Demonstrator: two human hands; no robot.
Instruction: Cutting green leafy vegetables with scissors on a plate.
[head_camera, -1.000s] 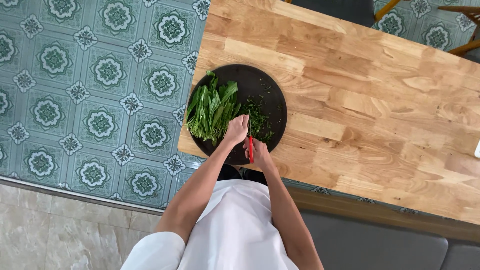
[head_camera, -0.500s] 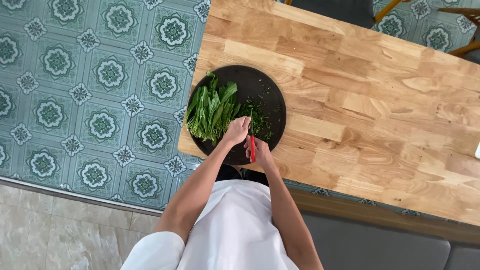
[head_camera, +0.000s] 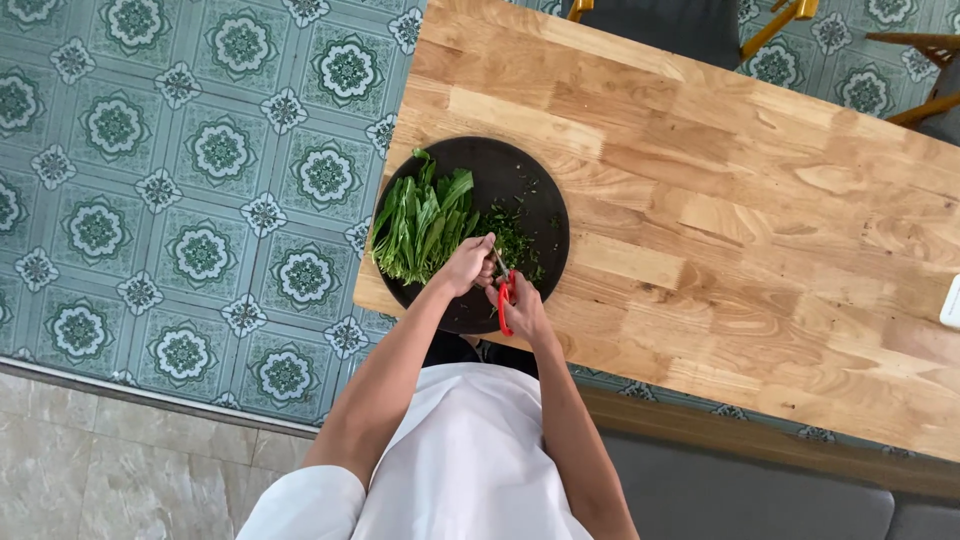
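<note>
— What have you got in your hands?

— My right hand (head_camera: 524, 308) has its grip closed around the red handles of a pair of scissors (head_camera: 504, 296). The blades point up toward the far side of the plate and are mostly hidden between my two hands, so I cannot tell how far apart they stand.

— And the other one?

— My left hand (head_camera: 466, 265) is closed on the stem end of a bunch of leafy greens (head_camera: 418, 225), pinching the stalks just beside the scissor blades. The two hands are touching or very nearly so.

— Where do the greens lie?

— On a round black plate (head_camera: 545, 200). The whole leaves fill its left half, tips fanning away from me. To the right of them, near the middle of the plate, sits a small heap of chopped bits (head_camera: 516, 240), with a few flecks scattered further out.

— And the plate itself?

— It sits at the left corner of a wooden table (head_camera: 760, 230), its rim close to the table's edge. Beyond that edge is a green patterned tile floor (head_camera: 190, 180). A chair (head_camera: 690, 25) stands at the far side of the table.
</note>
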